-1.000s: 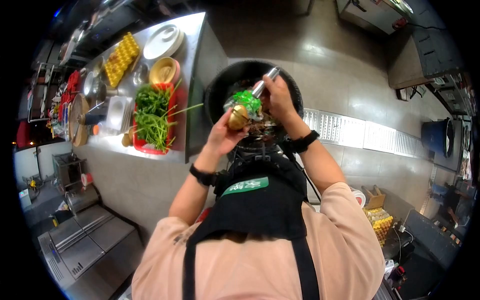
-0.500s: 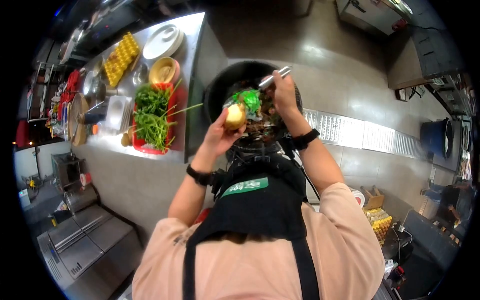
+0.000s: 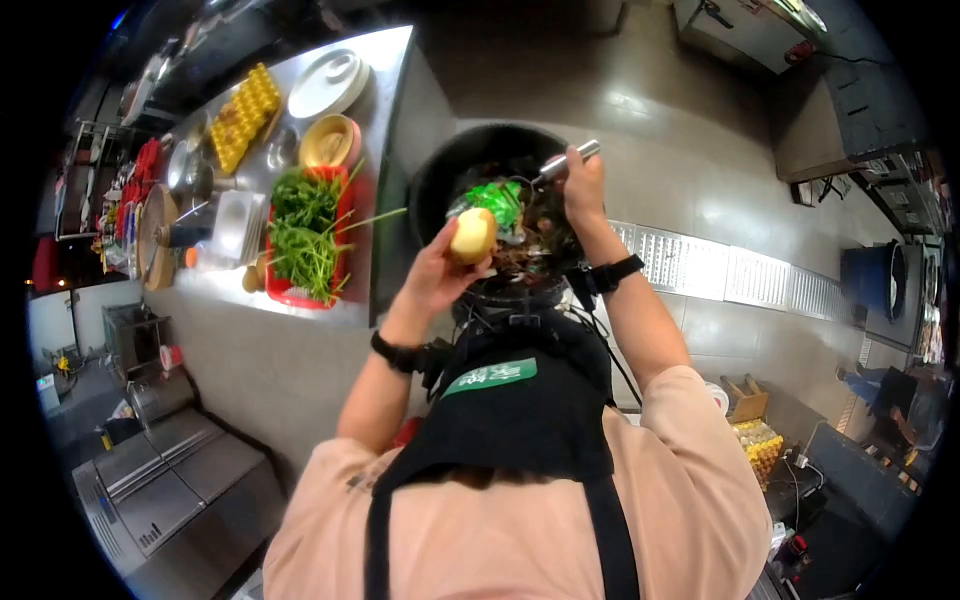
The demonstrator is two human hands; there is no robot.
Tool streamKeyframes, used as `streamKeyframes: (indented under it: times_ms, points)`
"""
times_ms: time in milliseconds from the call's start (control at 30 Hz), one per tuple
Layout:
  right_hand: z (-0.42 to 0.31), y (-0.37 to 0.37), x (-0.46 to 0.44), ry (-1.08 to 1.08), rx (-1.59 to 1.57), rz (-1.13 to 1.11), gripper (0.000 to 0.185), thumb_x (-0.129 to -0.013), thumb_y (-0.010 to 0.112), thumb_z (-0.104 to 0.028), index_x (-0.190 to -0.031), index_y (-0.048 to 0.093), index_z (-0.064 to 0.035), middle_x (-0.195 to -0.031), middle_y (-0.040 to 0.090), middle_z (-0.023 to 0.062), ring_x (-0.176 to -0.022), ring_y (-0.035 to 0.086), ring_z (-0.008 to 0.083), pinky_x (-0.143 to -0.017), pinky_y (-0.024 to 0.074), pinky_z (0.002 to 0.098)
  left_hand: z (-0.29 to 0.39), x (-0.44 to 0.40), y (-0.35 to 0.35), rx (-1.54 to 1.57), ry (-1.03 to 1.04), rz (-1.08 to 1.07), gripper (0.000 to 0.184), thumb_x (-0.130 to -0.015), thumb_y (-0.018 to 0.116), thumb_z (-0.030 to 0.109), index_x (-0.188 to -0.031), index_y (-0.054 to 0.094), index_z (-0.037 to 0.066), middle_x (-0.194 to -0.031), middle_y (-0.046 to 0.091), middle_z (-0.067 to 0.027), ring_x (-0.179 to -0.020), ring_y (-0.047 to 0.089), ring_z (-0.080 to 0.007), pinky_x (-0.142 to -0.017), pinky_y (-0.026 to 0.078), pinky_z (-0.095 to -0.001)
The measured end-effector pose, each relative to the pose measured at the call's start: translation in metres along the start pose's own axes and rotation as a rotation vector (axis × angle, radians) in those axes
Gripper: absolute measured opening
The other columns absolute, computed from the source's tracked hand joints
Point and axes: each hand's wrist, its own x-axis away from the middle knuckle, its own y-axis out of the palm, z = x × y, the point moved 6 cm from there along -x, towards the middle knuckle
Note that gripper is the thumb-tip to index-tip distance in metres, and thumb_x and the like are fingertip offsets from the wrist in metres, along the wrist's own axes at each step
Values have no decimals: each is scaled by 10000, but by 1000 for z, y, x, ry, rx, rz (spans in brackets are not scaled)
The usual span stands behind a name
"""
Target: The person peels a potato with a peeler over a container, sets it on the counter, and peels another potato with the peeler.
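Note:
My left hand [image 3: 436, 272] is closed around a potato [image 3: 474, 236], pale yellow where its skin is off and browner along its edges. Above and to the right, my right hand [image 3: 584, 186] grips the shiny metal handle of a peeler [image 3: 572, 158]. The peeler's head points left, apart from the potato, and its shape is blurred. Both hands are over a black bin [image 3: 432, 165]. Inside the bin lie dark scraps and a bright green plastic piece [image 3: 497, 202], just beyond the potato.
To the left stands a steel table [image 3: 385, 110] with a red basket [image 3: 345, 235] of leafy greens [image 3: 295, 225], stacked white plates [image 3: 322, 85], a yellow egg tray [image 3: 243, 118] and bowls [image 3: 330, 142]. A metal floor grate [image 3: 700, 265] runs right of the bin.
My right hand has moved right with the peeler, away from the potato. The potato has turned slightly in my left hand and shows more pale flesh.

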Motion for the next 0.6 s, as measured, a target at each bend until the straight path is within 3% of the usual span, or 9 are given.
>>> streamKeyframes:
  times_ms: [167,267,367,433,467,600]
  points:
    - [-30,39,33,79,-298,-234,185,-1000,497,-233,-907,481,-73,-719,634,46,-543,514,82,-494,409,219,-6,-10,-20,-64,-25,85,476,-949,552,428,-1249,548,58,-1106,627,-123,-965,613,-223,-782,535,-338]
    - [-21,43,35,91,-335,-236,190,-996,506,-239,-915,479,-69,-722,637,53,-561,541,93,-502,424,227,-8,-10,-14,-77,6,80,458,-948,561,416,-1248,546,71,-1110,628,-110,-963,613,-218,-774,534,-332]
    - [-4,13,4,-37,-41,-119,176,-987,505,-205,-922,483,-43,-718,636,70,-569,564,104,-505,442,238,-7,0,3,-85,21,-20,426,-952,563,391,-1250,538,88,-1117,628,-99,-982,614,-211,-780,531,-325]
    - [-8,3,2,50,-22,-93,174,-987,491,-189,-916,488,-30,-715,635,72,-561,563,107,-503,448,238,-1,4,14,-126,49,-38,418,-953,563,382,-1253,534,92,-1122,627,-90,-989,615,-205,-784,529,-321]
    - [-11,2,5,48,-49,-119,202,-987,476,-224,-888,549,-63,-765,649,57,-634,598,102,-512,442,222,1,7,16,-158,80,-49,411,-954,564,373,-1256,529,96,-1128,627,-81,-997,615,-199,-788,527,-317]
    - [-53,36,41,104,-273,-233,201,-999,469,-240,-917,540,-71,-794,633,49,-634,565,94,-552,444,222,0,0,9,-211,94,19,415,-954,563,376,-1262,522,101,-1132,626,-69,-1014,614,-191,-795,524,-310]
